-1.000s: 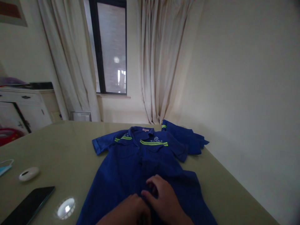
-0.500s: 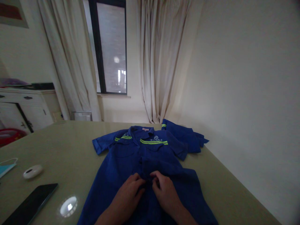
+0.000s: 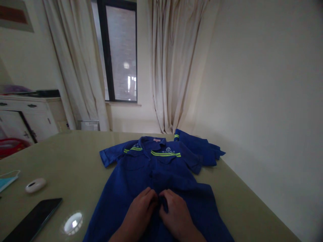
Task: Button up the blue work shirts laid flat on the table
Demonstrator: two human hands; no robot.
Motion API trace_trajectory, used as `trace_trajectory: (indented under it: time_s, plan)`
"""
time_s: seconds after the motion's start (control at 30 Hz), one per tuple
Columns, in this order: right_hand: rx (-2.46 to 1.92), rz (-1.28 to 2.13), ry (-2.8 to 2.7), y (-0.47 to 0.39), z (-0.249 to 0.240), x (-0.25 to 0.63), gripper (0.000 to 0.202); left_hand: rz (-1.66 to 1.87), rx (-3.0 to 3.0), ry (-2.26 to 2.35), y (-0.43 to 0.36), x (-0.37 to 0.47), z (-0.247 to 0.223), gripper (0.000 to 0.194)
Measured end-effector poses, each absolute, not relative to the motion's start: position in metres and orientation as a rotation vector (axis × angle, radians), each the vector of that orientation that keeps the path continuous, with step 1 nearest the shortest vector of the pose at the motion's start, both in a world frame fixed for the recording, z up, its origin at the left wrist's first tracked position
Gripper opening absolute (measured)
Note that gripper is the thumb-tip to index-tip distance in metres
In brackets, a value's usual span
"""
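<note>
A blue short-sleeved work shirt (image 3: 133, 164) with yellow-green reflective stripes lies front up on the table, its collar pointing away from me. My left hand (image 3: 141, 210) is closed at the shirt's front opening, fingertips pinching the cloth edge. Close beside it, my right hand (image 3: 175, 210) pinches the same front edge, thumb and fingers curled round a bit of blue cloth. The fingertips of both hands almost meet. Whether a button lies between them is hidden by the fingers.
Folded blue clothing (image 3: 196, 146) lies behind the shirt's right sleeve, by the wall. On the left of the table (image 3: 75, 158) are a black phone (image 3: 34, 218), a small white oval object (image 3: 35, 185) and a blue face mask (image 3: 8, 182). A red basin (image 3: 13, 147) stands beyond the table's left edge.
Both hands have drawn closer together and slightly toward me along the shirt front. The right fingers have closed more on the cloth. The shirt lies nearly as before.
</note>
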State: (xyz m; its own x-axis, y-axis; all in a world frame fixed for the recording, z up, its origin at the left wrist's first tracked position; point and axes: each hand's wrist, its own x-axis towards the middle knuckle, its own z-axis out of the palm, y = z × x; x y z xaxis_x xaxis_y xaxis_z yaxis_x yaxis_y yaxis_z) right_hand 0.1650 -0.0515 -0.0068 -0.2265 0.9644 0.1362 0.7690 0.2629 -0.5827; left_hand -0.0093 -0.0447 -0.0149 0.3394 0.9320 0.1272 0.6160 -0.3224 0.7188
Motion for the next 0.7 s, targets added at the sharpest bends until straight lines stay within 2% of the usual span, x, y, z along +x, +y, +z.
trace_trajectory:
  time_s: [0.1, 0.23, 0.37, 0.5, 0.7]
  plan:
    - [-1.561, 0.603, -1.965, -0.047, -0.004, 0.169, 0.03, 0.784, 2.027, 1.348, -0.044, -0.01, -0.014, 0.019]
    - [-1.444, 0.787, -1.805, -0.042, 0.003, 0.175, 0.017, 0.856, 2.019, 1.334, -0.044, -0.01, -0.011, 0.017]
    - [-1.36, 0.878, -1.739, -0.043, 0.006, 0.174, 0.015, 0.918, 2.012, 1.337, -0.046, -0.009, -0.007, 0.017]
    - [-1.373, 0.724, -1.832, -0.049, 0.001, 0.17, 0.01, 0.908, 2.037, 1.323, -0.047, -0.007, -0.012, 0.019]
    - [-1.4, 0.585, -1.968, -0.05, -0.006, 0.168, 0.019, 0.866, 2.014, 1.394, -0.046, -0.006, -0.024, 0.015]
